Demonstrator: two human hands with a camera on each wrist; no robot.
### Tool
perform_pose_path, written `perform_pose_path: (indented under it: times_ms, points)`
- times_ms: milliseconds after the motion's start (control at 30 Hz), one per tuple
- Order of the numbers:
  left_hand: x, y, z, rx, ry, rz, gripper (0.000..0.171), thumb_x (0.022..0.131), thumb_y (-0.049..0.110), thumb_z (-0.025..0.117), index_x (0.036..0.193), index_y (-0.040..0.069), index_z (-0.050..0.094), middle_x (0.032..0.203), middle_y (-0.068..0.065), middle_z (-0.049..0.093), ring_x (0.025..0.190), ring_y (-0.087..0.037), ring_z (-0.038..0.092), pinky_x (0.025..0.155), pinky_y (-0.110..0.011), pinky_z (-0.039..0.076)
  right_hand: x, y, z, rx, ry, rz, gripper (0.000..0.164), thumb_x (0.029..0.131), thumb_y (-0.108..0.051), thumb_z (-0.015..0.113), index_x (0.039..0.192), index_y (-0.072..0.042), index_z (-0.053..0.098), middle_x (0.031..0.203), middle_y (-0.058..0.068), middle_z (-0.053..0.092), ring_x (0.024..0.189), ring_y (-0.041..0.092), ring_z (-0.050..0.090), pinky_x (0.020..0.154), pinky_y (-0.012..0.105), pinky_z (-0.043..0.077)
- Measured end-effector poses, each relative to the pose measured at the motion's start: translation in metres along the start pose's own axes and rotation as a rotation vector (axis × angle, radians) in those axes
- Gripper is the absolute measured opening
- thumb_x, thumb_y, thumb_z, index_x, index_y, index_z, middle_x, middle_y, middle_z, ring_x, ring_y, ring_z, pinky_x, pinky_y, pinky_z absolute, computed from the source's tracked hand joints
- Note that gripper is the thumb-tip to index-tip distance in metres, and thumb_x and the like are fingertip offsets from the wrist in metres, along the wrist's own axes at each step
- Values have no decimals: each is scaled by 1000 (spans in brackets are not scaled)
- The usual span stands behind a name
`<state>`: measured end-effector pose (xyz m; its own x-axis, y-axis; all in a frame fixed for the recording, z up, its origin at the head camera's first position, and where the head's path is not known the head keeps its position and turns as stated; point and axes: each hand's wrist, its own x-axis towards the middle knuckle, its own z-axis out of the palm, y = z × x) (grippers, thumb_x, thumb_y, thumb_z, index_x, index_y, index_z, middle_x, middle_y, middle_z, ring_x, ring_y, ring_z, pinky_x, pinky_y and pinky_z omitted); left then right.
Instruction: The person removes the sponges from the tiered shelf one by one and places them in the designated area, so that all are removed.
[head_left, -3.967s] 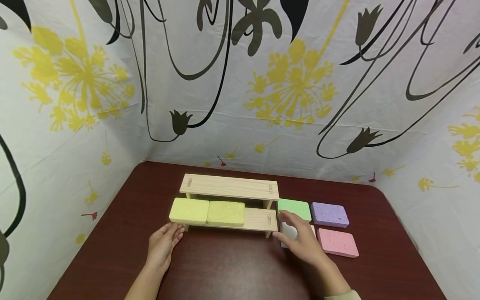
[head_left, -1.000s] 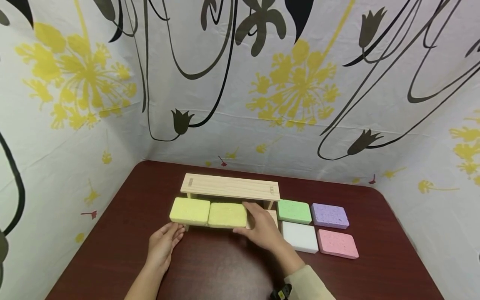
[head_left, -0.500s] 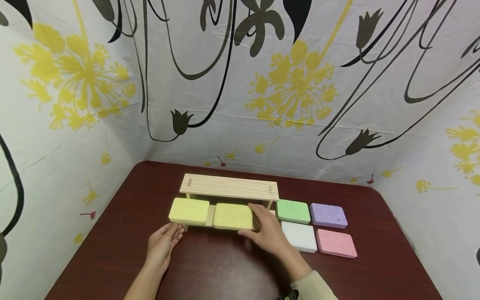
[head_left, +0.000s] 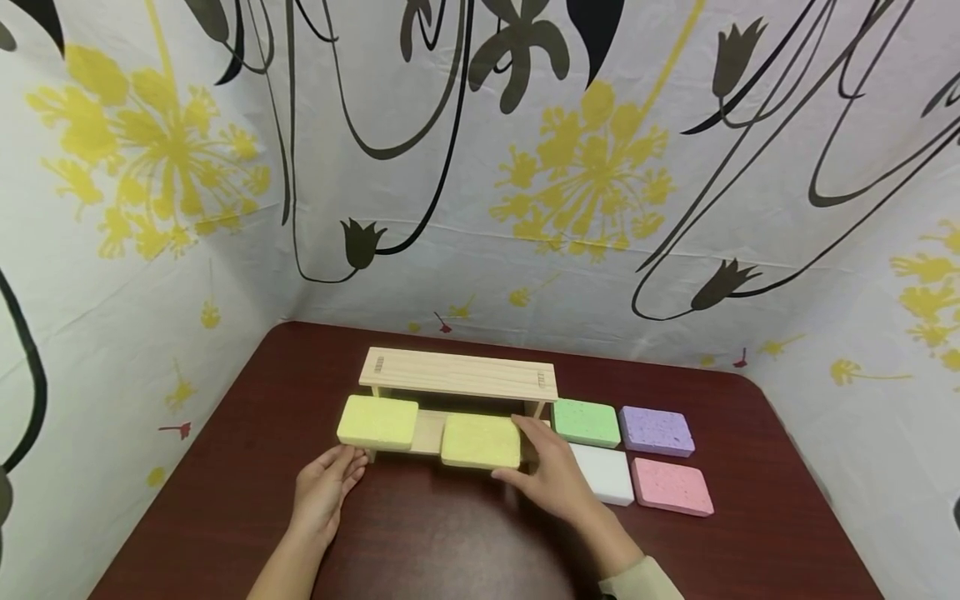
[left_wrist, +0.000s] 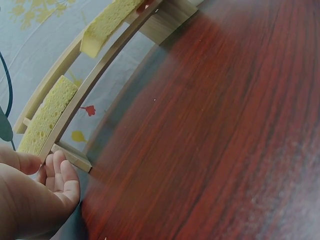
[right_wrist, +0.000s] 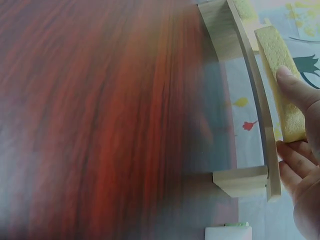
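Two yellow sponges are at the lower wooden shelf [head_left: 427, 432]. The left sponge [head_left: 378, 422] lies flat on the shelf's left end. My left hand [head_left: 322, 492] pinches that end of the shelf, thumb above by the sponge and fingers beneath, as the left wrist view shows. With my right hand [head_left: 551, 471] I hold the other yellow sponge [head_left: 480, 440] by its right end, thumb at the front and fingers behind. In the right wrist view this held sponge [right_wrist: 282, 85] is tilted and stands off the shelf board [right_wrist: 255, 85], with a gap between them.
Behind stands a second, higher wooden shelf [head_left: 457, 372]. Right of the shelves, on the dark red table [head_left: 420, 533], lie a green sponge [head_left: 587, 422], a purple sponge [head_left: 658, 431], a white block [head_left: 603, 475] and a pink sponge [head_left: 672, 486]. Patterned cloth [head_left: 465, 183] surrounds the table.
My right hand came from above the white block to the second yellow sponge, gripped it and drew it right, away from the left sponge. My left hand stays at the shelf end.
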<state>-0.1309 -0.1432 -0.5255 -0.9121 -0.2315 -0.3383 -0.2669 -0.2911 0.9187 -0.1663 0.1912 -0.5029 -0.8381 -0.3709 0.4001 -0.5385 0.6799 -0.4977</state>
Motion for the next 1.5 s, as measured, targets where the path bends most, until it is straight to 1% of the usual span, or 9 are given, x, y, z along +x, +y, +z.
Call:
perform_pose_path:
  times_ms: [267,433,667,900,967,1033,1133,1200,1500]
  points:
    - [0,0,0,-2,1,-7,43,107,13,52,139,-14,45,101,-2,70,93,-7,66,87,-22,57,-11,8,-5,6,63,-76,83,69,-31,96,135,0,58,128,13,65,117,29,64,97,48,54]
    - [0,1,1,-9,3,-5,42,107,12,52,139,-14,45,99,-1,70,92,-6,67,86,-21,57,-17,10,-9,12,78,-69,83,70,-33,95,137,-1,58,130,11,65,118,29,63,98,49,53]
    - [-1,1,0,-5,1,0,43,107,12,52,139,-15,44,101,-2,70,93,-7,67,86,-21,57,-25,10,-18,-9,83,-39,84,68,-33,95,136,-1,58,132,15,64,121,33,61,101,51,51]
    - [-1,1,0,-6,-3,-6,43,107,11,51,140,-15,43,103,-4,70,95,-7,67,88,-21,57,-35,13,-23,-14,97,-51,83,66,-31,96,134,0,60,131,17,64,121,35,61,101,51,51]
    - [-1,1,0,-6,-4,-4,43,107,11,51,140,-15,43,103,-4,70,95,-7,67,87,-22,57,-39,14,-25,-11,99,-53,82,66,-30,96,133,1,60,131,16,64,122,33,61,103,45,50]
    - [-1,1,0,-8,-5,-1,42,107,11,51,140,-15,44,103,-4,70,95,-7,67,87,-22,57,-42,16,-27,-7,98,-57,82,66,-30,96,133,1,60,131,15,64,122,31,61,107,35,48]
    - [-1,1,0,-9,-7,5,43,107,11,51,139,-16,44,103,-4,70,95,-7,67,87,-22,57,-47,18,-30,4,94,-55,82,67,-29,96,134,0,60,130,12,65,121,28,62,109,18,40]
    - [-1,1,0,-9,-8,4,43,107,11,51,139,-16,44,103,-4,70,95,-8,67,88,-22,57,-50,20,-33,4,97,-55,82,66,-28,97,134,-1,60,129,13,65,119,27,62,109,11,35]
    - [-1,1,-1,-1,-14,-10,42,107,12,51,140,-14,44,104,-3,70,96,-8,67,89,-22,56,-64,25,-43,-6,119,-51,83,63,-24,97,134,0,61,128,14,66,116,29,63,106,6,32]
